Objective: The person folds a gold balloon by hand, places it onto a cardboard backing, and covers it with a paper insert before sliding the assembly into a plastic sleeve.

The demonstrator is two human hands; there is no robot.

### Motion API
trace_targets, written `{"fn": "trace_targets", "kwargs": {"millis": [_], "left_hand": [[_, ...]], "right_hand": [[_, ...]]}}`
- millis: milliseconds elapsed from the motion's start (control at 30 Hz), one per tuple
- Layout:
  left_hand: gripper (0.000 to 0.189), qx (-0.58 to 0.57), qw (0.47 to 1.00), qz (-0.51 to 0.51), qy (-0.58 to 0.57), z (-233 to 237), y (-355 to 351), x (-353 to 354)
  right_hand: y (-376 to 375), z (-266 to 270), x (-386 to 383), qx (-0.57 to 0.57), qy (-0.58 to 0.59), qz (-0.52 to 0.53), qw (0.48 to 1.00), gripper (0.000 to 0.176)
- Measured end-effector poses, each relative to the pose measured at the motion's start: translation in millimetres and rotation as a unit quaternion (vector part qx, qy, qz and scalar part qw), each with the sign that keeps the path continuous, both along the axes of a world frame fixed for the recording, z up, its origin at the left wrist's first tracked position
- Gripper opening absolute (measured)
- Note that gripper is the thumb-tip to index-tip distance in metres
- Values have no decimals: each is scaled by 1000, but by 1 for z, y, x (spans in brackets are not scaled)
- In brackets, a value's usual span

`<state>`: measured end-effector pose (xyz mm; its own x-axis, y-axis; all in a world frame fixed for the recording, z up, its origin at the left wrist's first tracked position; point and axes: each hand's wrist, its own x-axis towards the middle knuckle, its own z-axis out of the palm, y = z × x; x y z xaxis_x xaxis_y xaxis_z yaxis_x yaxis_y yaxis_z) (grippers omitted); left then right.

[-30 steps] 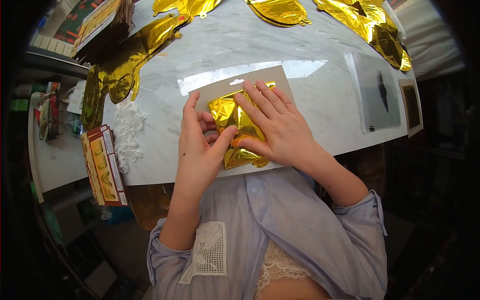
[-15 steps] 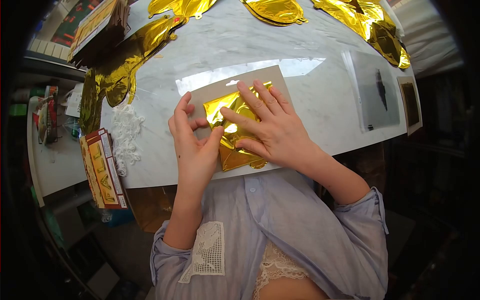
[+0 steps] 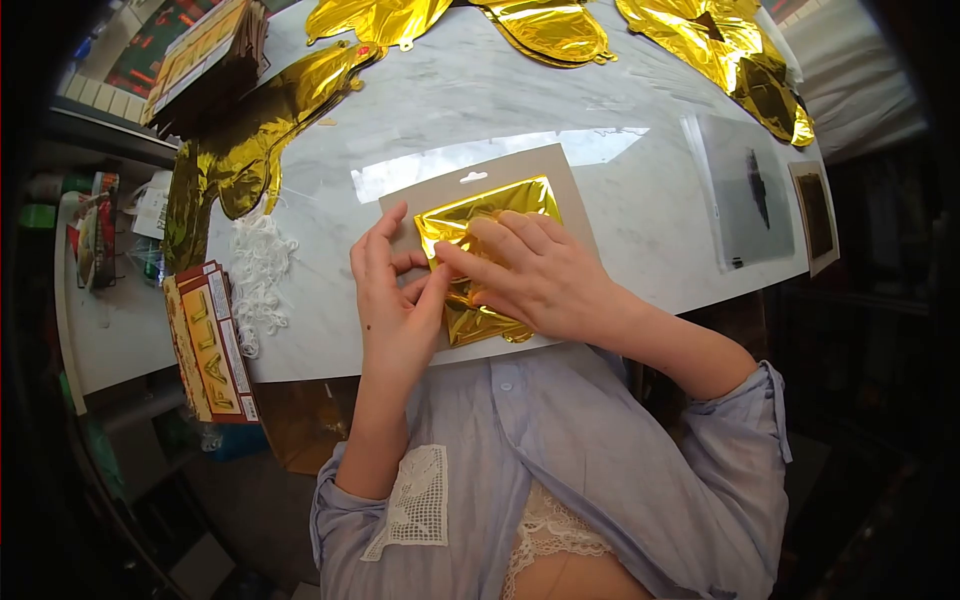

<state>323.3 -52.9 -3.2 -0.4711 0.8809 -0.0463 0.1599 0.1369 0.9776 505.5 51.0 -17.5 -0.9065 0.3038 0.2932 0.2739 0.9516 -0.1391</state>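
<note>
1. Left hand (image 3: 395,315) at the left edge of the gold foil packet (image 3: 470,212), forefinger raised clear of the thumb; cannot tell whether pinching a layer; right hand (image 3: 552,275) arched over the middle, fingers spread, touching rather than clamping.
2. Probably best to press lightly from the middle outward; brace the left edge with the thumb; ease down loose folds, keeping sides straight, without scuffing.
3. Folded into a rough rectangle, mirror-bright and crinkled, small rounded tab at the bottom; lying on grey-beige hang card (image 3: 572,185), below the hang hole (image 3: 473,177), near the front of the marble-patterned table (image 3: 420,110).
</note>
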Motion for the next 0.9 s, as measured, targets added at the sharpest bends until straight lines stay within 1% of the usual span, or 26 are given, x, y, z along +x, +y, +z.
{"fn": "trace_targets", "kwargs": {"millis": [33, 67, 167, 267, 367, 500, 567, 600, 667, 700, 767, 800, 833, 900], "left_hand": [[70, -3, 1000, -5, -9, 0, 0, -2], [71, -7, 1000, -11, -19, 0, 0, -3], [74, -5, 999, -21, -46, 3, -1, -6], [76, -9, 997, -16, -79, 4, -4, -14], [78, -5, 993, -18, -113, 5, -5, -16], [77, -12, 995, -16, -97, 5, -4, -16], [75, -6, 999, 12, 38, 9, -4, -12], [75, -5, 999, 13, 38, 10, -6, -13], [72, -41, 984, 16, 172, 14, -11, -15], [72, -41, 984, 16, 173, 18, -12, -15], [67, -124, 992, -25, 14, 25, -14, -15], [67, -101, 994, -21, 29, 20, -16, -11], [67, -102, 994, -20, 29, 20, -17, -10], [74, -111, 994, -24, 2, 21, -17, -8]], "right_hand": [[1, 2, 0, -10, -1, 25, 1000, 64], [2, 2, -1, -9, -1, 27, 1000, 64], [1, 1, -2, -9, 8, 23, 1000, 63], [1, 0, -1, -35, 6, 7, 999, 62], [0, -3, -1, -58, -7, -1, 998, 65], [1, -3, -2, -59, -11, -6, 998, 64], [1, -3, -1, -57, -12, -10, 998, 63], [1, -3, -1, -57, -8, -9, 998, 63], [1, -2, -1, -58, -4, -9, 998, 63], [1, -2, -1, -61, -6, -8, 998, 65], [2, -1, 0, -65, -8, -7, 998, 66], [1, 0, 0, -70, -8, -9, 997, 66], [1, 0, 0, -75, -8, -11, 997, 67], [2, -1, -1, -77, -7, -11, 997, 67]]}}
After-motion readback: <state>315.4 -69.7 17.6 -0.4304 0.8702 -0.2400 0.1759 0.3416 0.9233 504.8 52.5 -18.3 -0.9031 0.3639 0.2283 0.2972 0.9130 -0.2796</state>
